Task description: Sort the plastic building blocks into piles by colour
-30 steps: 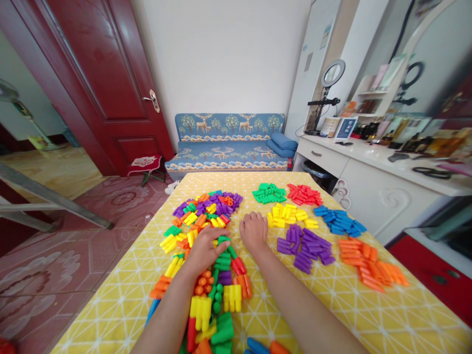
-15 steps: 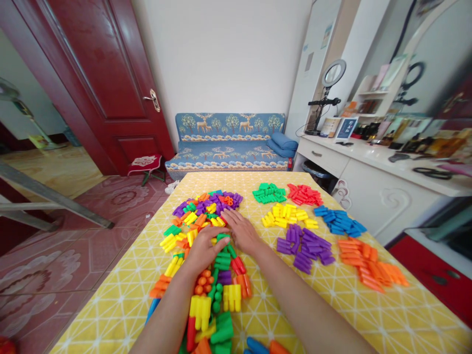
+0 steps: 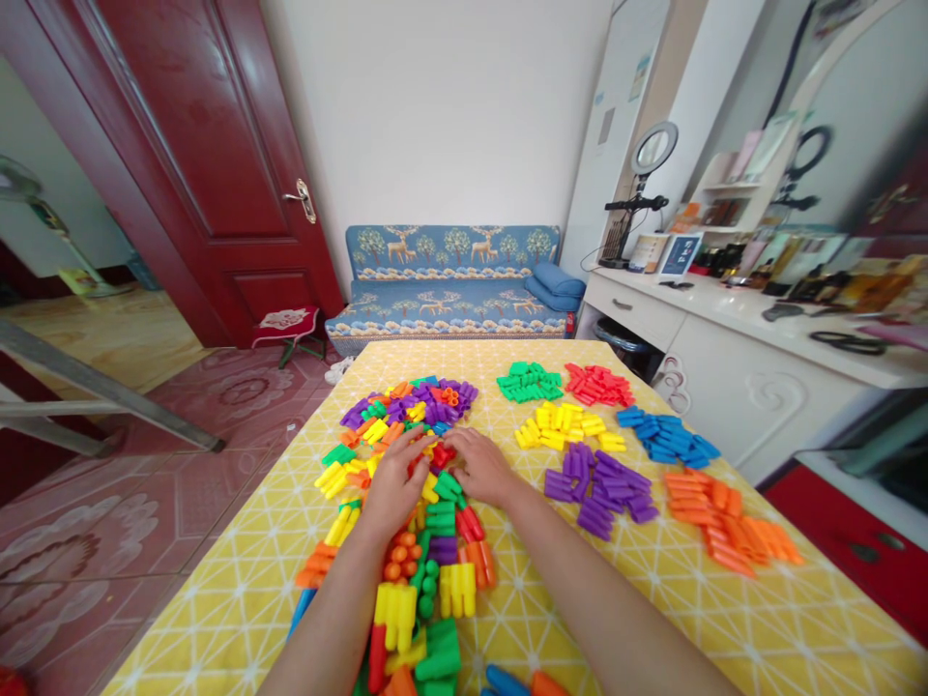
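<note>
Hands [image 3: 481, 468] half-curled nr red pc [image 3: 442, 454], grip unclear; green pc [image 3: 449, 485] long axis fwd-left.

The hands [image 3: 395, 485] partly hide the multicoloured pieces [image 3: 440, 522]

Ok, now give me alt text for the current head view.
A person's bare left hand and right hand reach over a mixed heap of multicoloured, tube-shaped plastic pieces on a yellow, white-lined tablecloth. To the right lie six single-colour piles: green, red, yellow, purple, blue and orange.
</note>
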Tool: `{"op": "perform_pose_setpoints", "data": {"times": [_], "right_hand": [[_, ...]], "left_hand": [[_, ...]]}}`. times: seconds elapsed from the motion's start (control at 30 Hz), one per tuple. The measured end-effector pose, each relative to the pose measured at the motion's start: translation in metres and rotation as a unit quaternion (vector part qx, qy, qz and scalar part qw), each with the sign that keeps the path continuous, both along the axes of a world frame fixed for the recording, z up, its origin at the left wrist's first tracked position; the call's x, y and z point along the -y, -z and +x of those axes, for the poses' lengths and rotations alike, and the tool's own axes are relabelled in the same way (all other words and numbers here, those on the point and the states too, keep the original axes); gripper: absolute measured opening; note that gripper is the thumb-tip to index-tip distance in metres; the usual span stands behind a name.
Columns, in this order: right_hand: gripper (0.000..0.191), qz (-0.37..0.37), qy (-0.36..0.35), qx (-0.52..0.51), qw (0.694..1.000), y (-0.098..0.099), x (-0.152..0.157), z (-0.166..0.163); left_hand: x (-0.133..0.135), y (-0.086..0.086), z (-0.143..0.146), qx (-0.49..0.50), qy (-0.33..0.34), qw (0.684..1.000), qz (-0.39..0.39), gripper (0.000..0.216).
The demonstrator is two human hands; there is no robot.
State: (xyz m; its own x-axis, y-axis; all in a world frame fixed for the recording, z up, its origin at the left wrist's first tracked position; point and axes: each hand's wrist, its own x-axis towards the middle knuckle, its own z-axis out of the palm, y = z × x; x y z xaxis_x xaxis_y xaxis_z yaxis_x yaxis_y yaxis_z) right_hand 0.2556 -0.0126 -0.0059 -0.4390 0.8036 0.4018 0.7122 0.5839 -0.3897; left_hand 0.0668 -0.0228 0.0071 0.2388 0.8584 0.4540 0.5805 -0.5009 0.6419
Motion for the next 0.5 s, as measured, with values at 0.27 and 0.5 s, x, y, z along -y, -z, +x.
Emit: {"op": "perform_pose_setpoints", "data": {"times": [0.27, 0.5], "right_hand": [[0.026, 0.024, -0.009, 0.03, 0.999, 0.0064, -0.001, -0.0001], [0.02, -0.005, 0.107, -0.039, 0.994, 0.0047, 0.0056, -0.0003]], "left_hand": [[-0.0006, 0.001, 0.0001, -0.02, 0.05, 0.999, 0.002, 0.033], [0.0008, -0.0002, 0.001, -0.031, 0.051, 0.998, -0.007, 0.031]]}}
